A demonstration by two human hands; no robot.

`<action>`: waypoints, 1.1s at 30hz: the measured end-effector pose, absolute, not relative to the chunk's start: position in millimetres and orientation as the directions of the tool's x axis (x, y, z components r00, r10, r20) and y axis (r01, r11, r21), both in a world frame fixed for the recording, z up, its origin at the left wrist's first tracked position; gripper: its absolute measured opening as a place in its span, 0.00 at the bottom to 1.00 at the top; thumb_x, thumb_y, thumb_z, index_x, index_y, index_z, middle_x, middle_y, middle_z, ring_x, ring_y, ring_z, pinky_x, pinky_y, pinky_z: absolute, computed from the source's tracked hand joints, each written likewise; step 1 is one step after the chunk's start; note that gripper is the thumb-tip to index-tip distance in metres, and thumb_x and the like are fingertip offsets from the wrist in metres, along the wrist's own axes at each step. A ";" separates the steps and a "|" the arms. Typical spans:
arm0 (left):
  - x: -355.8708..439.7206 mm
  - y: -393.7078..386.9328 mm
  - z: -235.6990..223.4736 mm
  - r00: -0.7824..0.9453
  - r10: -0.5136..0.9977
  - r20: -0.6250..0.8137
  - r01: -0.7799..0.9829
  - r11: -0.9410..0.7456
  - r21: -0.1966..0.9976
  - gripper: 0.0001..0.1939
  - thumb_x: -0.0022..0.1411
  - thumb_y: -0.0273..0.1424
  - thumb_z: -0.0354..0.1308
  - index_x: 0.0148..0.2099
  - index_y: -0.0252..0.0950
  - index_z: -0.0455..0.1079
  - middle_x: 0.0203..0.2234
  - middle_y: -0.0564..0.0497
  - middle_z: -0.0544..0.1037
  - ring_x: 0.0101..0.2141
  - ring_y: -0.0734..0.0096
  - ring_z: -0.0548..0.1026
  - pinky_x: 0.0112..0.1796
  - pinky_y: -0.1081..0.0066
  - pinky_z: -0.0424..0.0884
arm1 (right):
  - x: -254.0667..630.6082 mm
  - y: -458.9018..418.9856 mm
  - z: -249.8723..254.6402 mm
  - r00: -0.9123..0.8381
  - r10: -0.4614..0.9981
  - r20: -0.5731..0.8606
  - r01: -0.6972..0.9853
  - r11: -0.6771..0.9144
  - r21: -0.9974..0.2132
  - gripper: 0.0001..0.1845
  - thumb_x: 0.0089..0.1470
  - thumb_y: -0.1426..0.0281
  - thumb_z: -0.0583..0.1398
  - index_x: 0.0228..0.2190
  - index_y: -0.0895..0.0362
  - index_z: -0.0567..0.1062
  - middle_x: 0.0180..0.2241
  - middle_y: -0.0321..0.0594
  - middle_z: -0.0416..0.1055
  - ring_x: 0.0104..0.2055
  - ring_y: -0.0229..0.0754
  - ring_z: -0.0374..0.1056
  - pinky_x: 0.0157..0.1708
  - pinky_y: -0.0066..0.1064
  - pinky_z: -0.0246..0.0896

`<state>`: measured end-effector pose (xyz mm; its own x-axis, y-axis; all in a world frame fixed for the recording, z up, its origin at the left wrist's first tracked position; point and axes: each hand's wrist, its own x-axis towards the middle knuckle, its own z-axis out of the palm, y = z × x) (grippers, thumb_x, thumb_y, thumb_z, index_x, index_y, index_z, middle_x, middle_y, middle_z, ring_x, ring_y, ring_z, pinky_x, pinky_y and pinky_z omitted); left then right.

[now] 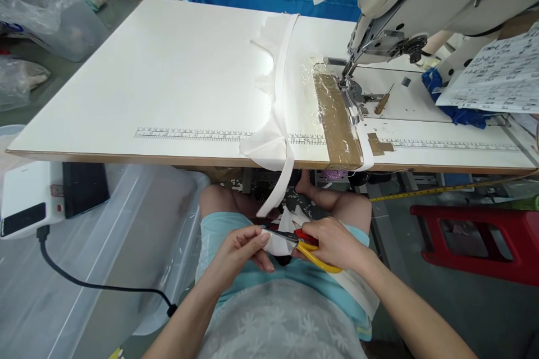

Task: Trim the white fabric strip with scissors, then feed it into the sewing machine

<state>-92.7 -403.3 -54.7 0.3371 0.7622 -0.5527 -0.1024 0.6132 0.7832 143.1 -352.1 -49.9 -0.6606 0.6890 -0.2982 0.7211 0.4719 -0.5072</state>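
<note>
while left hand (245, 248) pinches one white cloth (278, 244), right hand (337, 242) curled round one pair of scissors (316, 258)

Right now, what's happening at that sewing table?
A seated person has scissors in the right hand, blades at a small white fabric piece that the left hand pinches. Above the lap, a white strip hangs over the edge of the table, left of the sewing machine.
</note>
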 end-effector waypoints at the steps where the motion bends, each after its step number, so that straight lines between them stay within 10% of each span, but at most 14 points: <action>1: -95.8 -403.1 -53.9 0.339 0.762 -0.552 -0.056 0.602 0.796 0.23 0.60 0.52 0.57 0.36 0.34 0.70 0.20 0.47 0.78 0.23 0.65 0.77 0.28 0.71 0.73 | 145.4 -353.0 -50.6 -0.654 0.698 -0.294 0.722 0.457 -0.520 0.26 0.56 0.49 0.57 0.20 0.55 0.61 0.19 0.33 0.59 0.20 0.35 0.52 0.23 0.30 0.35; 6: -114.2 -382.8 -46.1 -0.009 0.956 -0.294 0.367 0.277 0.888 0.26 0.63 0.49 0.55 0.57 0.39 0.66 0.45 0.43 0.76 0.32 0.64 0.75 0.29 0.70 0.70 | 159.5 -365.5 -50.3 -0.601 0.745 -0.290 0.710 0.331 -0.622 0.29 0.55 0.47 0.58 0.20 0.54 0.53 0.19 0.31 0.56 0.20 0.34 0.49 0.23 0.29 0.37; 11: -99.7 -337.4 -48.0 -0.096 0.973 0.208 0.568 -0.118 0.814 0.21 0.62 0.44 0.56 0.53 0.37 0.70 0.49 0.42 0.72 0.52 0.55 0.68 0.52 0.60 0.65 | 163.3 -380.7 -47.2 -0.551 0.785 -0.284 0.665 0.207 -0.718 0.26 0.54 0.53 0.61 0.21 0.54 0.54 0.21 0.30 0.56 0.22 0.34 0.51 0.22 0.27 0.41; 16: -93.8 -336.0 -80.0 -0.141 0.983 -0.114 0.320 0.154 0.935 0.20 0.64 0.48 0.49 0.38 0.37 0.70 0.30 0.49 0.75 0.33 0.64 0.74 0.35 0.70 0.69 | 182.0 -394.5 -42.9 -0.466 0.842 -0.272 0.610 0.084 -0.788 0.25 0.56 0.52 0.60 0.23 0.53 0.54 0.22 0.31 0.57 0.24 0.36 0.52 0.23 0.27 0.46; 23: -129.9 -397.6 -124.4 -0.331 0.871 -0.363 0.369 0.474 0.800 0.16 0.53 0.41 0.58 0.40 0.37 0.67 0.13 0.58 0.64 0.15 0.68 0.63 0.20 0.73 0.57 | 217.8 -414.6 -63.0 -0.355 0.889 -0.290 0.513 -0.073 -0.855 0.24 0.59 0.48 0.55 0.25 0.55 0.64 0.23 0.34 0.60 0.26 0.37 0.55 0.26 0.28 0.51; 30: -76.3 -410.2 -50.0 0.437 0.783 -0.442 -0.009 0.495 0.869 0.22 0.65 0.48 0.52 0.54 0.40 0.67 0.38 0.47 0.76 0.34 0.64 0.74 0.31 0.70 0.72 | 193.6 -401.8 -53.0 -0.428 0.839 -0.337 0.508 -0.085 -0.857 0.24 0.58 0.49 0.57 0.25 0.55 0.61 0.22 0.31 0.56 0.24 0.35 0.52 0.24 0.27 0.47; 33: -66.1 -399.6 -31.9 0.446 0.800 -0.402 0.094 0.405 0.909 0.17 0.64 0.46 0.56 0.46 0.39 0.71 0.33 0.47 0.75 0.33 0.64 0.72 0.28 0.73 0.69 | 187.1 -396.7 -42.5 -0.459 0.811 -0.362 0.549 -0.061 -0.833 0.25 0.57 0.48 0.59 0.24 0.55 0.60 0.23 0.31 0.56 0.25 0.36 0.51 0.24 0.27 0.46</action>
